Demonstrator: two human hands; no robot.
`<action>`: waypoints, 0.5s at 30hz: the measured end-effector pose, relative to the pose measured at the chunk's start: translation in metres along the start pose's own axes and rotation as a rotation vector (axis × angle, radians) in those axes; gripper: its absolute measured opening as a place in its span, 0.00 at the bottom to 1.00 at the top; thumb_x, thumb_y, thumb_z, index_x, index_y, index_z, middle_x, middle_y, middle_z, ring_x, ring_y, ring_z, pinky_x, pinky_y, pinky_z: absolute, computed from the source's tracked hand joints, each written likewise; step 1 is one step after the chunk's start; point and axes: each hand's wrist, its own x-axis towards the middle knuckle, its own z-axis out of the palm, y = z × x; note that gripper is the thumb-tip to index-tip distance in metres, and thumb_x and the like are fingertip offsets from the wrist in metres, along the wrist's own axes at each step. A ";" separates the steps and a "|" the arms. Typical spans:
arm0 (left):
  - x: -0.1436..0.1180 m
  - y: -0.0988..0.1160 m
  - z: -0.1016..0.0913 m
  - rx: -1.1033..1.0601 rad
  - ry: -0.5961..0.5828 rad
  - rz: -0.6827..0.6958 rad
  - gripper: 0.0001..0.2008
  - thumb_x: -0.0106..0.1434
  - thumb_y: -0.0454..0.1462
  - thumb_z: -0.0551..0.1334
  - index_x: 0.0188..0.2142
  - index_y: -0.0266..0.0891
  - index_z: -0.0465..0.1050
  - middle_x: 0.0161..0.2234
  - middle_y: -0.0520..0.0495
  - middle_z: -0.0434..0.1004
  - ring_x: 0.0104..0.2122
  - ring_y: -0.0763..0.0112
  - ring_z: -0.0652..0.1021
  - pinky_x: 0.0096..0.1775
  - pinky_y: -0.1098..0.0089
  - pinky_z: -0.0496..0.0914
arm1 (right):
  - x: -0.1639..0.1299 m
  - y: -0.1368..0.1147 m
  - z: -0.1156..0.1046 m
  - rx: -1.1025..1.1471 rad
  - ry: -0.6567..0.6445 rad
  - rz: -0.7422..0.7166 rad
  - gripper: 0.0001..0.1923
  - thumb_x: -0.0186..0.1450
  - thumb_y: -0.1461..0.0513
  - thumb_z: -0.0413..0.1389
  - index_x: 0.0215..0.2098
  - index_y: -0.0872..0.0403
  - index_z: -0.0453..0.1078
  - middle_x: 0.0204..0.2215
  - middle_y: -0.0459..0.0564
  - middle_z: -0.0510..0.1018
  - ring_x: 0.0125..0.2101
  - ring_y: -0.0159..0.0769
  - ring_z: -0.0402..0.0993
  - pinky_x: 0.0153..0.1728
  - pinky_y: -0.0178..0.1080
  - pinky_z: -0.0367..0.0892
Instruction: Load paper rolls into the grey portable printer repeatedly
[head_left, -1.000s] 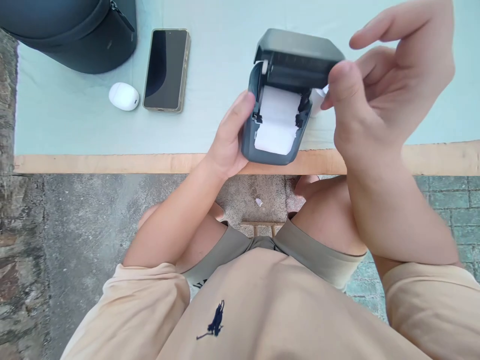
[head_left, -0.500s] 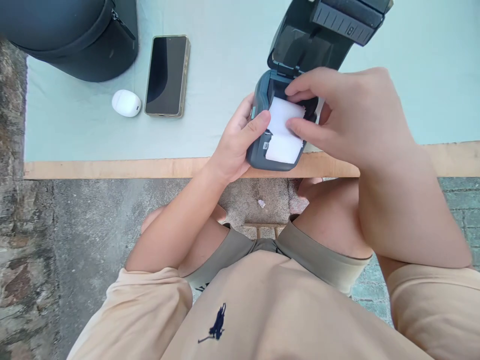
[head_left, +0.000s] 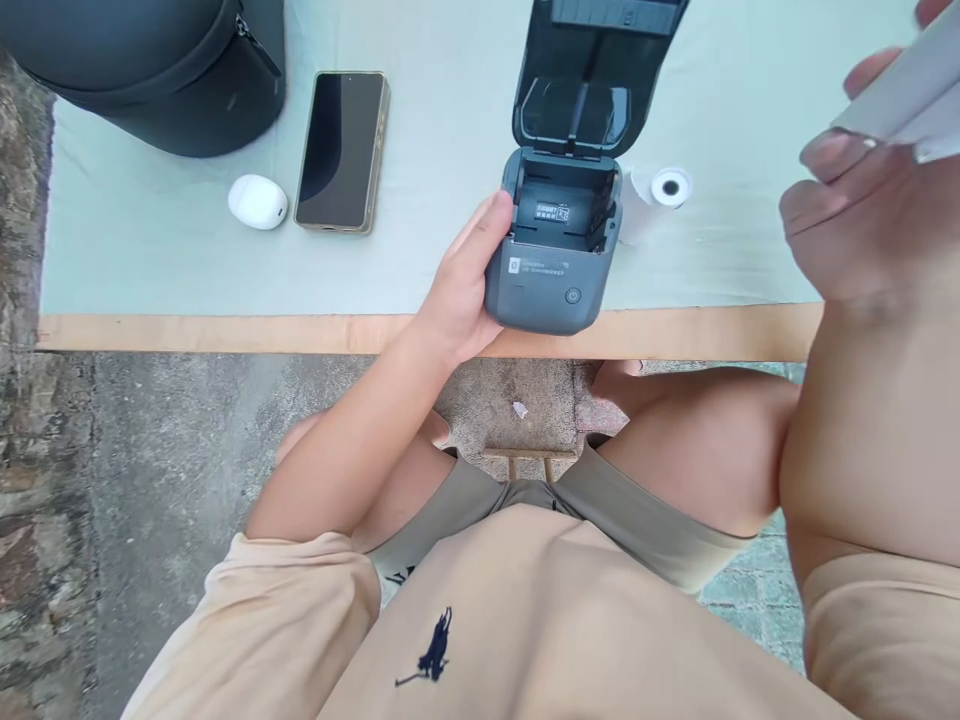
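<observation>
A dark grey portable label printer [head_left: 551, 285] is gripped along its left side by my left hand [head_left: 463, 285], thumb on the top edge. Its lid [head_left: 589, 80] stands wide open, and the paper compartment [head_left: 559, 205] shows no roll inside. At the upper right, my right hand [head_left: 862, 215] is palm up with fingers curled around white paper [head_left: 911, 90], partly cut off by the frame edge and blurred. Just right of the printer, a white paper roll [head_left: 670, 187] with a dark core rests on the cloth, a strip of it partly hidden behind the printer.
A black zippered case [head_left: 187, 100] stands at the upper left of the cloth-covered table [head_left: 420, 150]. Near it lie a white earbud case [head_left: 257, 202] and a smartphone [head_left: 341, 150]. The wooden table edge [head_left: 225, 333] runs just below the printer.
My right hand has lifted white paper out of the printer and carried it to the upper right. The printer's compartment is now bare, and the paper roll on the table has come into view.
</observation>
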 end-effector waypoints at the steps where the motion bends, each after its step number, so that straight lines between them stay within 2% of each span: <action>1: 0.001 0.000 0.000 -0.011 0.006 0.001 0.22 0.80 0.48 0.51 0.47 0.39 0.80 0.47 0.45 0.88 0.63 0.55 0.82 0.63 0.58 0.80 | 0.004 0.015 -0.011 0.112 0.103 0.084 0.20 0.66 0.43 0.59 0.53 0.34 0.78 0.54 0.45 0.79 0.44 0.43 0.82 0.25 0.41 0.66; 2: 0.003 0.000 0.000 -0.018 0.008 0.007 0.23 0.80 0.49 0.51 0.47 0.40 0.81 0.47 0.45 0.88 0.65 0.55 0.81 0.65 0.58 0.79 | 0.006 0.028 -0.018 0.122 0.252 0.068 0.14 0.64 0.47 0.63 0.48 0.37 0.79 0.51 0.46 0.80 0.41 0.41 0.81 0.26 0.40 0.69; 3: 0.004 0.000 0.000 -0.021 0.007 0.012 0.23 0.79 0.49 0.51 0.47 0.41 0.81 0.47 0.46 0.88 0.67 0.55 0.79 0.65 0.57 0.79 | 0.007 0.038 -0.021 0.050 0.297 0.026 0.13 0.64 0.50 0.66 0.47 0.37 0.78 0.48 0.46 0.80 0.41 0.43 0.81 0.28 0.42 0.73; 5: 0.007 0.000 -0.001 -0.014 0.015 0.011 0.23 0.79 0.50 0.51 0.46 0.42 0.83 0.50 0.45 0.88 0.68 0.54 0.78 0.65 0.57 0.79 | 0.004 0.048 -0.018 -0.072 0.298 -0.044 0.13 0.65 0.48 0.67 0.47 0.35 0.76 0.46 0.43 0.79 0.44 0.46 0.81 0.37 0.50 0.80; 7: 0.009 -0.001 -0.001 0.006 0.034 0.003 0.22 0.78 0.50 0.52 0.47 0.43 0.83 0.52 0.44 0.88 0.69 0.52 0.77 0.65 0.56 0.79 | -0.002 0.046 -0.009 -0.200 0.246 -0.134 0.14 0.66 0.45 0.67 0.48 0.34 0.76 0.44 0.43 0.78 0.45 0.47 0.80 0.44 0.56 0.80; 10: 0.009 -0.002 -0.001 0.019 0.041 0.006 0.20 0.78 0.49 0.54 0.48 0.42 0.82 0.54 0.43 0.87 0.71 0.51 0.75 0.66 0.56 0.78 | -0.006 0.039 -0.003 -0.370 0.202 -0.293 0.17 0.64 0.46 0.69 0.49 0.37 0.75 0.43 0.47 0.78 0.43 0.45 0.77 0.47 0.52 0.76; 11: 0.009 -0.002 -0.001 0.020 0.039 0.008 0.20 0.78 0.49 0.54 0.48 0.42 0.82 0.54 0.43 0.87 0.72 0.50 0.73 0.67 0.55 0.77 | -0.006 0.038 -0.003 -0.424 0.197 -0.296 0.18 0.64 0.47 0.70 0.49 0.38 0.74 0.44 0.48 0.78 0.43 0.45 0.77 0.47 0.51 0.75; 13: 0.009 -0.001 -0.001 0.030 0.026 0.012 0.21 0.78 0.50 0.54 0.47 0.44 0.83 0.54 0.45 0.87 0.75 0.49 0.69 0.69 0.55 0.74 | -0.006 0.036 -0.005 -0.515 0.183 -0.208 0.22 0.61 0.51 0.72 0.51 0.39 0.72 0.45 0.48 0.79 0.44 0.45 0.76 0.49 0.49 0.72; 15: 0.008 0.000 -0.001 0.046 0.007 0.009 0.22 0.78 0.52 0.52 0.46 0.48 0.83 0.53 0.49 0.88 0.77 0.50 0.63 0.72 0.57 0.70 | -0.009 0.030 -0.004 -0.575 0.162 -0.154 0.29 0.58 0.55 0.73 0.54 0.39 0.70 0.51 0.48 0.80 0.48 0.46 0.77 0.55 0.49 0.71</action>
